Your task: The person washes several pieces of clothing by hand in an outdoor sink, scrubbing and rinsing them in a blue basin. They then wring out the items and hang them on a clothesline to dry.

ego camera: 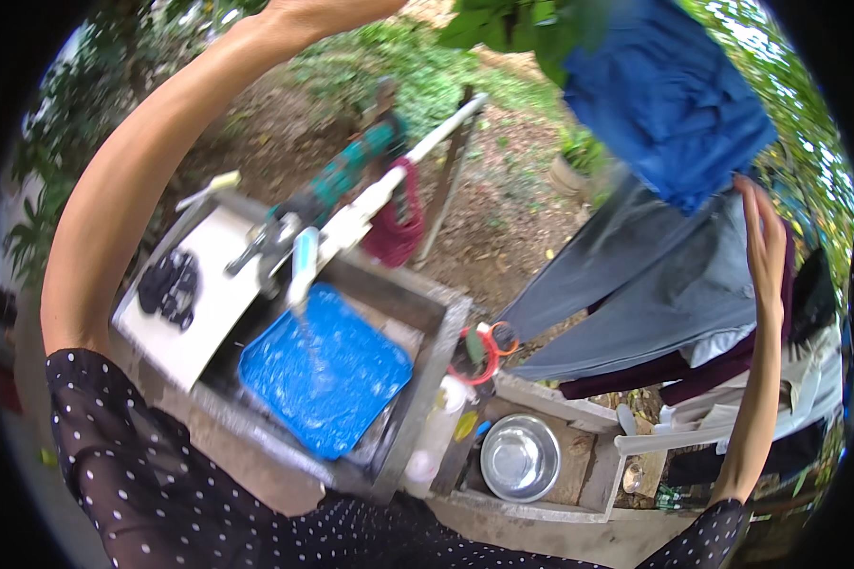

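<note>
My right hand [763,242] is raised at the right, its fingers at the lower corner of a blue cloth garment [672,99]. Grey trousers [647,277] hang just below and behind that garment. My left arm reaches up across the upper left; only part of my left hand [341,11] shows at the top edge, its fingers cut off by the frame. Lower down, water runs from a tap spout [304,263] into a blue plastic basin [327,377] standing in a concrete sink [434,355].
A white board [213,299] left of the basin bears a dark wet cloth [171,288]. A steel bowl [519,459] sits in a second concrete trough. Beside it stands a red container [473,355]. A maroon cloth [398,227] hangs from a white pipe [445,131]. Leaves overhang the top.
</note>
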Demonstrator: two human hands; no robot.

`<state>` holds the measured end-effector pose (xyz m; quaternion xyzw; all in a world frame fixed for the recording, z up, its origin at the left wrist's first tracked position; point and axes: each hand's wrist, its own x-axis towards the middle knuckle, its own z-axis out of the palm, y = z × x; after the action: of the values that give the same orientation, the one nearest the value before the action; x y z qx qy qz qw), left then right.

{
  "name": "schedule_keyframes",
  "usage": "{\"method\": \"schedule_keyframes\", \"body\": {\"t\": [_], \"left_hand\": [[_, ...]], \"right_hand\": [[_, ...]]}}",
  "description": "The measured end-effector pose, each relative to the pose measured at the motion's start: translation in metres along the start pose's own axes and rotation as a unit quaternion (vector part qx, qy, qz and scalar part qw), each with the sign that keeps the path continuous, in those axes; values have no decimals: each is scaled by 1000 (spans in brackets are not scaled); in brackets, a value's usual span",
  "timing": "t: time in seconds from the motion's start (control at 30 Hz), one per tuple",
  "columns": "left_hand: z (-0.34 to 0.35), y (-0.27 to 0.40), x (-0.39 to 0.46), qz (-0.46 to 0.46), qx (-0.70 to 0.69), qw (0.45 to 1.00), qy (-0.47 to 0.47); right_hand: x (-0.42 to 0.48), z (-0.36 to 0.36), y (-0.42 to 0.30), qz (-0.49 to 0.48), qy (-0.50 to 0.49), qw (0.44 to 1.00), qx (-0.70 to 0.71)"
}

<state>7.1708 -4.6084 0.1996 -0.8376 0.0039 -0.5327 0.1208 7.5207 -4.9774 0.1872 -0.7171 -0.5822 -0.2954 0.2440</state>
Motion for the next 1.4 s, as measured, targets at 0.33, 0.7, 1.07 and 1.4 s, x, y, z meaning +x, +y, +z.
{"method": "schedule_keyframes", "body": {"t": [0.33, 0.7, 1.07, 1.4], "left_hand": [[-98, -63, -403, -452, 33, 872, -187], [-217, -118, -653, -733, 239, 607, -196], [-209, -146, -624, -566, 172, 767, -248], [-209, -173, -684, -488, 131, 730, -460]], "right_hand": [[-345, 57, -142, 412, -283, 866, 32], [-470, 72, -318, 530, -225, 787, 223], [-574, 23, -431, 591, -167, 771, 166], [-711, -59, -623, 774, -155, 600, 129]]}}
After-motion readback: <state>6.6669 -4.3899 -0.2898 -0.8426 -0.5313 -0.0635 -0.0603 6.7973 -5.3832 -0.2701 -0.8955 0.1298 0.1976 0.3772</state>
